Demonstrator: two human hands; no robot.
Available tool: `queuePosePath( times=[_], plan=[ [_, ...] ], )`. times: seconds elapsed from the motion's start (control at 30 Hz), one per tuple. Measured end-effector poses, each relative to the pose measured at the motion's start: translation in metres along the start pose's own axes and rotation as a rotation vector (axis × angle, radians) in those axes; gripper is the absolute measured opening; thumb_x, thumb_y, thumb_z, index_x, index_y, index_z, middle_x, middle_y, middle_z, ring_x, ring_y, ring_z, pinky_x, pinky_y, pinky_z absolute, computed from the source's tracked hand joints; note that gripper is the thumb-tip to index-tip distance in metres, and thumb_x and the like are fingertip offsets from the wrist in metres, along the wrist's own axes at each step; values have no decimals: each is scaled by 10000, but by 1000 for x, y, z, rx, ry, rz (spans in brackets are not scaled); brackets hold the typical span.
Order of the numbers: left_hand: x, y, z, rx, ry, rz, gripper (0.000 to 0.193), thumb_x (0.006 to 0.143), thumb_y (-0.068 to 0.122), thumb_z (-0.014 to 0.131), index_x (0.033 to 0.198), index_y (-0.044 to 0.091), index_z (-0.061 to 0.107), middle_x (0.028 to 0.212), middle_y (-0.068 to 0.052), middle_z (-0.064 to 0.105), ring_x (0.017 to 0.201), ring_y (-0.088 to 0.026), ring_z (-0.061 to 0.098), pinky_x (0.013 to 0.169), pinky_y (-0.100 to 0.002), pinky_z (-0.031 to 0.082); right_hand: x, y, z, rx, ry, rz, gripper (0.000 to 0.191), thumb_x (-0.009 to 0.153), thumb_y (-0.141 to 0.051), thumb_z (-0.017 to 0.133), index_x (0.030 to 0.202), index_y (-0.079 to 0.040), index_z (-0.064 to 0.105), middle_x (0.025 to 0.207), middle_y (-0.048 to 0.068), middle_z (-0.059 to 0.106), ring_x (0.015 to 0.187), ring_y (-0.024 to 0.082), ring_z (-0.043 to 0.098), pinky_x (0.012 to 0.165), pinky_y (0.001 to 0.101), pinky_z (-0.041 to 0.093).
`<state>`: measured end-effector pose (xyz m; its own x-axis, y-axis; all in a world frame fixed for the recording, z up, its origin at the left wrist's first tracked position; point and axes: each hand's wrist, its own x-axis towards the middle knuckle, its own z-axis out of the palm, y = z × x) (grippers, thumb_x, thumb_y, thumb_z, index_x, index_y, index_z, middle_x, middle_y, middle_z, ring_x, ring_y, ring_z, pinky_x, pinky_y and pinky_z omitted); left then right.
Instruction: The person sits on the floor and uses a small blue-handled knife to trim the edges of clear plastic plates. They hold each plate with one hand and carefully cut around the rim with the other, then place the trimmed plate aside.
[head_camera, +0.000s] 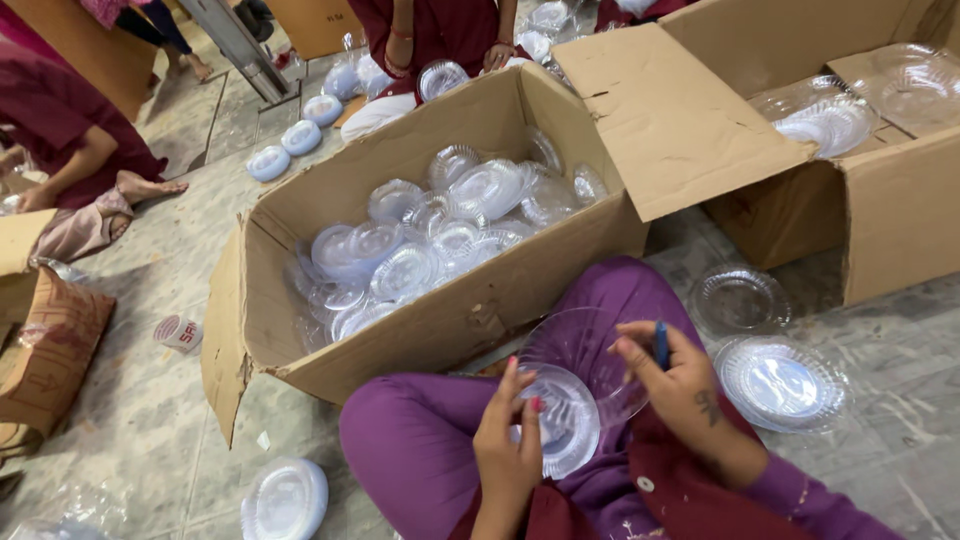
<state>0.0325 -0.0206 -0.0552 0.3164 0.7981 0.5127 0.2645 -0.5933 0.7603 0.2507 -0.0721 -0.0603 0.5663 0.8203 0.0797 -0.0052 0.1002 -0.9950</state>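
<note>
I sit cross-legged in purple trousers on the floor. My left hand (510, 445) grips a clear plastic lid (562, 420) over my lap. My right hand (672, 375) holds a clear plastic bowl (580, 345) by its rim, tilted above the lid, with a blue pen (661, 343) tucked between its fingers. Just beyond my knees stands an open cardboard box (420, 335) filled with several clear plastic lids (440, 235).
To my right, stacks of clear bowls (740, 298) and lids (782, 383) lie on the floor. A second cardboard box (890, 215) holds more plastic ware. Other people sit at the far left (70, 150) and behind the box (440, 35). A lid stack (286, 498) lies at front left.
</note>
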Motion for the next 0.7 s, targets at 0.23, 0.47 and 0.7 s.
queuePosePath(
  times=[0.23, 0.47, 0.7],
  plan=[
    [2, -19, 3, 559, -413, 15, 879, 789, 334, 844, 1508, 54, 424, 1488, -174, 481, 1343, -383, 431, 1079, -560, 344, 63, -13, -110, -775, 171, 14, 305, 1001, -357, 683, 1228, -164, 747, 905, 91, 765, 695, 224, 667, 639, 367, 527],
    [-9, -35, 0, 723, -555, -137, 957, 709, 411, 899, 1467, 64, 427, 1588, -168, 313, 1470, -419, 231, 1136, -633, 224, 69, 36, -215, -1307, 70, 433, 398, 986, -425, 673, 1223, -129, 790, 1063, 232, 798, 999, 391, 715, 882, 489, 580],
    [-18, -25, -1, 748, -576, -154, 1005, 660, 337, 941, 1484, 90, 421, 1559, -180, 325, 1467, -401, 247, 1127, -618, 256, 34, 58, -190, -1219, 215, 673, 394, 945, -397, 719, 1285, -204, 763, 1295, 146, 738, 1174, 395, 688, 983, 518, 536]
  ],
)
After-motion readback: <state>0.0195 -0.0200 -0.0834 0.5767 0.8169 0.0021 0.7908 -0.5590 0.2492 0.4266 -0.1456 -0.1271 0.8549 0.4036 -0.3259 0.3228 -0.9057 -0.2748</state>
